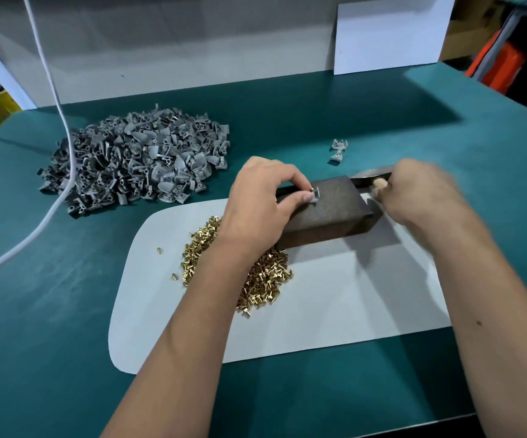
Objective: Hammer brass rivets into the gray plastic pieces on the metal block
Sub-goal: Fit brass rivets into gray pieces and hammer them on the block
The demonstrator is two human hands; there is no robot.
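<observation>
A dark metal block (328, 213) lies on a white mat (319, 311). My left hand (262, 197) pinches a small gray plastic piece (314, 195) with a brass rivet on the block's top. To the right of the block, my right hand (420, 191) grips a hammer (371, 177) by its wooden handle, and its dark head lies just past the block's far right corner. A heap of brass rivets (265, 276) sits on the mat under my left forearm. A large pile of gray plastic pieces (135, 159) lies at the left.
The table (66, 327) has a green top. Two gray pieces (339, 150) lie apart behind the block. A white cable (63, 115) hangs down over the pile and runs off to the left. A white board (391, 36) leans at the back right.
</observation>
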